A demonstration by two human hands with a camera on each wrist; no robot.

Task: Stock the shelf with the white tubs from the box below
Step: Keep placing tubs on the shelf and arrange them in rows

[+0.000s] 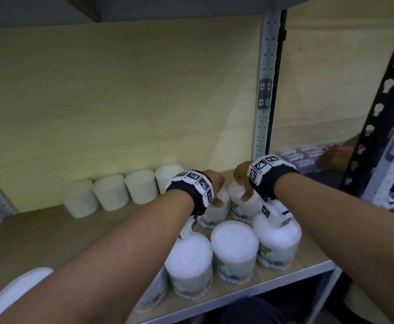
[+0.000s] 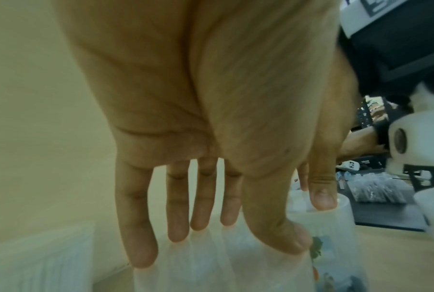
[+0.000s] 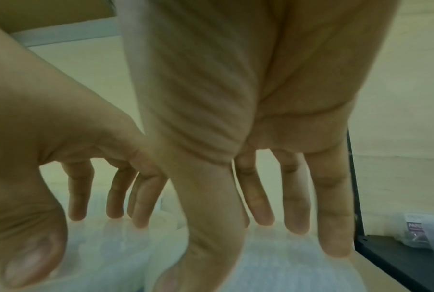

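Two white tubs with printed labels stand side by side in the middle of the wooden shelf. My left hand reaches down on the left tub, fingertips at its far rim and thumb at its near rim. The left wrist view shows this grip of the left hand on the tub's top. My right hand holds the right tub the same way. The right wrist view shows the right hand with fingers and thumb on that tub's lid.
Three tubs stand in a front row under my wrists, and another is at the bottom left. Several plain white tubs line the back wall. A grey upright bounds the bay; purple boxes lie beyond it.
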